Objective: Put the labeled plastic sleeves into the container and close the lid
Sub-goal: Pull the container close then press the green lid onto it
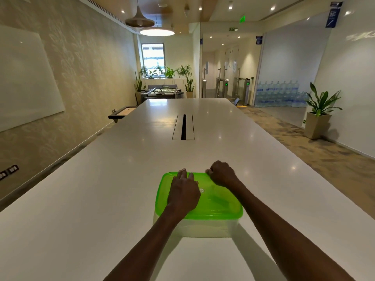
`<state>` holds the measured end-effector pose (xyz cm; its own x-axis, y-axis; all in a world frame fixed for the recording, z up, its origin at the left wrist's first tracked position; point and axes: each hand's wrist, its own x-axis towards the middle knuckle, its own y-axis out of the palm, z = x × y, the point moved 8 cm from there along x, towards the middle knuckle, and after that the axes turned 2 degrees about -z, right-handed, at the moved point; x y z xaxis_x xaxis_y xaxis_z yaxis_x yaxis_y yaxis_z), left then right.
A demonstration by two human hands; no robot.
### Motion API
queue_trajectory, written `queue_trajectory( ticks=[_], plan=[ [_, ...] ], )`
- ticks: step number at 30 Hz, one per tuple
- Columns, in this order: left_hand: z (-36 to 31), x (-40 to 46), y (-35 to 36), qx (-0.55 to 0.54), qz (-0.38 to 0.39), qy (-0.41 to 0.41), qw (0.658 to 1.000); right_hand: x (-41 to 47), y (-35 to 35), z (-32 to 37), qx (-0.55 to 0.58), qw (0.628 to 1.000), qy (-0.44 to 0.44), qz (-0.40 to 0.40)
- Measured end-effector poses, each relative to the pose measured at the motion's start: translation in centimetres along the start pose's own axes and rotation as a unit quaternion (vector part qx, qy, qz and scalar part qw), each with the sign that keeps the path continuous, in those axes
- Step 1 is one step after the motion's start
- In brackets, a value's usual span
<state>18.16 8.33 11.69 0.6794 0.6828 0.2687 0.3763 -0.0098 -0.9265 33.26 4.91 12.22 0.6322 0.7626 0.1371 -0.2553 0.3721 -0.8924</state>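
A clear plastic container [203, 227] stands on the white table [101, 209] in front of me, with a translucent green lid [221, 201] sitting on top of it. My left hand [183, 192] lies flat on the lid's left half, fingers stretched toward the far edge. My right hand [222, 173] is curled into a loose fist at the lid's far right corner, knuckles on the rim. No plastic sleeves show outside the container; what lies inside is blurred by the lid.
A cable slot [183, 126] runs along the table's middle, farther away. A potted plant [318, 114] stands on the floor at the right, and stacked water bottles [280, 94] sit behind glass. A whiteboard [26, 78] hangs on the left wall.
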Motion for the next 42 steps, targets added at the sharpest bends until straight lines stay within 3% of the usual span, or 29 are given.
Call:
queue_trajectory(
  ticks=[3, 10, 18, 27, 32, 37, 42],
  plan=[
    [3.3, -0.1, -1.2, 0.006, -0.019, -0.075, 0.997, 0.5, 2.2, 4.2, 0.016, 0.996, -0.077, 0.042],
    [6.9, -0.1, -2.2, -0.078, -0.047, -0.188, 0.978, 1.9, 5.5, 10.2, 0.094, 0.982, -0.055, 0.152],
    [7.8, -0.4, -2.0, -0.121, -0.065, -0.221, 0.966, 2.9, 6.3, 12.3, -0.016, 0.968, -0.033, 0.249],
    [7.5, -0.3, -1.4, -0.099, -0.034, -0.235, 0.966, 2.7, 6.8, 12.9, -0.069, 0.963, -0.030, 0.258],
    [7.6, -0.2, -1.1, -0.105, -0.026, -0.243, 0.964, 2.7, 6.8, 12.7, 0.019, 0.966, 0.008, 0.257],
    [7.9, -0.2, -0.9, -0.107, -0.012, -0.257, 0.960, 2.7, 7.2, 11.3, 0.216, 0.946, 0.076, 0.231],
    [8.0, -0.4, -0.7, -0.141, 0.000, -0.269, 0.953, 1.9, 6.3, 11.0, 0.140, 0.978, 0.046, 0.145]
  ],
)
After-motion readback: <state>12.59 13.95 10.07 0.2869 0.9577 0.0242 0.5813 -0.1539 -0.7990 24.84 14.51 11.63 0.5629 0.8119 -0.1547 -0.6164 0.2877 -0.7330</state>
